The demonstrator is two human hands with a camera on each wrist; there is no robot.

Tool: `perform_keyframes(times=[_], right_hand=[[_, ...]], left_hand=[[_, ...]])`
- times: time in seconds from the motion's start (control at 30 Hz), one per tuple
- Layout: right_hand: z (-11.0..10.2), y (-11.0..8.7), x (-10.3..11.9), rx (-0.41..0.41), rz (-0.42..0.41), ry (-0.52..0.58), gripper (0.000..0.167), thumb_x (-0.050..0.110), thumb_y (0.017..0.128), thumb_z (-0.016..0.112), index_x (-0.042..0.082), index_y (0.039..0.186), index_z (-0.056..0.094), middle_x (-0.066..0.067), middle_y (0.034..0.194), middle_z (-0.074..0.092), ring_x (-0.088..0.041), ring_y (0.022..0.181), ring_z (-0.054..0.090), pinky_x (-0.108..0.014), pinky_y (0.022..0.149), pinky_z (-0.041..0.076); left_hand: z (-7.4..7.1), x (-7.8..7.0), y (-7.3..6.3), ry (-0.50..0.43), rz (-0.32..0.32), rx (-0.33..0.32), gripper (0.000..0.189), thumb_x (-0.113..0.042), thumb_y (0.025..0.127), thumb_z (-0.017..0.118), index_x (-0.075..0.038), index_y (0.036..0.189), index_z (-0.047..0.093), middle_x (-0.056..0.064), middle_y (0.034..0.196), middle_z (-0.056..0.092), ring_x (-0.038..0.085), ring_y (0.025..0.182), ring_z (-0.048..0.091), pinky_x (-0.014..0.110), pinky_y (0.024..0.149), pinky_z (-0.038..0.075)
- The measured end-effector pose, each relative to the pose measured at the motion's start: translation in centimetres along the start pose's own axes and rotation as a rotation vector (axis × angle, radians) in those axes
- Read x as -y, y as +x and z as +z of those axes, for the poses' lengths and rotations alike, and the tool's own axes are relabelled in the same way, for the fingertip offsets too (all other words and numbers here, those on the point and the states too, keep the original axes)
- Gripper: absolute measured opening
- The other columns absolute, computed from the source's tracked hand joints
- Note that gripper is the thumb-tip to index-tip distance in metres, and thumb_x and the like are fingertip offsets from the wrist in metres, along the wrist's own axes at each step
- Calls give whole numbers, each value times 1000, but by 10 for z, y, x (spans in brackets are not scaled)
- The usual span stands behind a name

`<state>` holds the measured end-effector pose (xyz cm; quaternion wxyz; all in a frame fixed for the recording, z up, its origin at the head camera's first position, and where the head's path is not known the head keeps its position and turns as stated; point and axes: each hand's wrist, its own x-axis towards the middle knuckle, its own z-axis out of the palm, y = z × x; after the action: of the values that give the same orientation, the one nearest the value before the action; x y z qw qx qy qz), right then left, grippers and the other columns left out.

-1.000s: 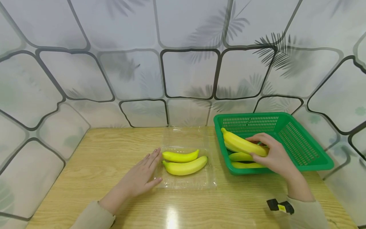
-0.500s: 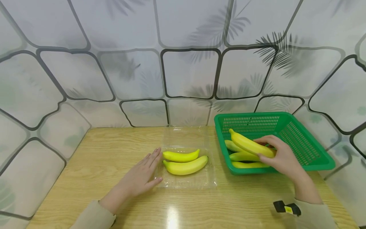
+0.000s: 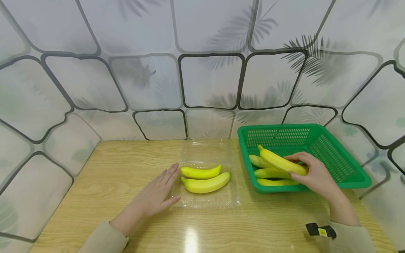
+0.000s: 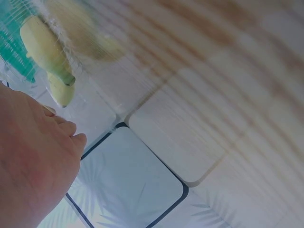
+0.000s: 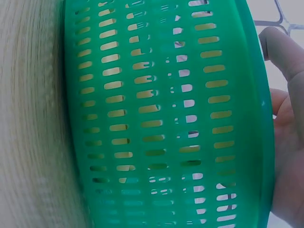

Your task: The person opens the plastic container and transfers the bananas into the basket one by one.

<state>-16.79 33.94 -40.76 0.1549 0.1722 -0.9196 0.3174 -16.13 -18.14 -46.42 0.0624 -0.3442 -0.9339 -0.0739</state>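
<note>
In the head view my right hand (image 3: 316, 174) grips a yellow banana (image 3: 278, 160) by its near end, tilted above other bananas (image 3: 269, 173) in the green basket (image 3: 351, 184). The right wrist view shows mostly the slotted basket wall (image 5: 166, 109), with part of the hand beyond its rim; the held banana is hidden there. My left hand (image 3: 155, 196) lies with straight fingers at the left edge of a clear plastic container (image 3: 207, 203). Two bananas (image 3: 205, 182) lie side by side in that container. Its lid (image 3: 205, 151) stands open toward the wall.
A light wood table (image 3: 126, 158) carries everything. Behind it rises a wall (image 3: 209, 80) patterned with dark outlines and leaves. The basket stands right of the container, close to the right-hand wall (image 3: 383, 168).
My right hand has moved to the right and slightly down with the banana, deeper over the basket, uncovering more of the bananas beneath. The left hand has stayed in place.
</note>
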Motion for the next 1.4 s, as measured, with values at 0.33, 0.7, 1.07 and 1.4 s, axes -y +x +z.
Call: perform_keyframes(times=[0.33, 0.7, 1.07, 1.4], right_hand=[[-3, 1, -8, 14, 8, -14, 37, 5, 88, 84, 9, 124, 76, 13, 114, 67, 14, 94, 51, -6, 76, 44], [-6, 2, -8, 83, 101, -25, 31, 11, 92, 82, 6, 122, 76, -18, 118, 74, 17, 90, 51, -13, 70, 52], [-6, 5, -8, 122, 126, -61, 30, 17, 94, 82, 7, 121, 76, -18, 118, 75, 18, 90, 50, -18, 71, 54], [-3, 7, -7, 148, 128, -131, 33, 21, 93, 84, 8, 122, 77, -16, 120, 75, -15, 101, 65, -23, 79, 55]], left_hand=[[0, -1, 0, 9, 2, 5, 86, -46, 106, 58, 6, 165, 24, 25, 175, 20, 40, 162, 26, 53, 132, 30], [1, 0, 0, 6, -1, 8, 86, -46, 106, 57, 5, 166, 23, 25, 175, 19, 39, 163, 26, 52, 132, 29], [2, 1, -1, 13, 7, -3, 87, -46, 106, 57, 5, 166, 22, 25, 175, 20, 39, 163, 26, 53, 132, 29], [0, 1, -1, 14, 8, 1, 87, -45, 106, 58, 6, 166, 23, 25, 175, 20, 39, 163, 26, 51, 133, 28]])
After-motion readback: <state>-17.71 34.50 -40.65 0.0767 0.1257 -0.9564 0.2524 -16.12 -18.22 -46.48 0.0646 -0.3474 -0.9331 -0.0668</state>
